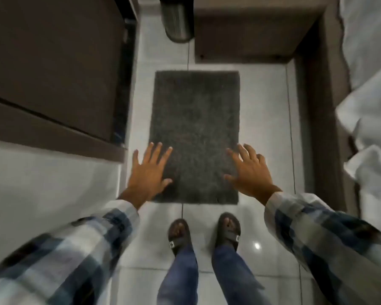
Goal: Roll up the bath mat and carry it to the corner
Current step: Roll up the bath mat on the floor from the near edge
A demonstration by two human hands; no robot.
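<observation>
Below both spread hands, left hand (149,172) and right hand (250,172); bath mat (196,119) flat.

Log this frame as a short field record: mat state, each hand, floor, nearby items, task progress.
mat: dark grey bath mat, flat and unrolled
left hand: open, fingers spread, over the mat's near left edge
right hand: open, fingers spread, over the near right edge
contact: cannot tell
floor: glossy pale tiles
nearby: metal bin beyond the far end
feet: sandals just short of the mat
progress: rolling not begun
</observation>
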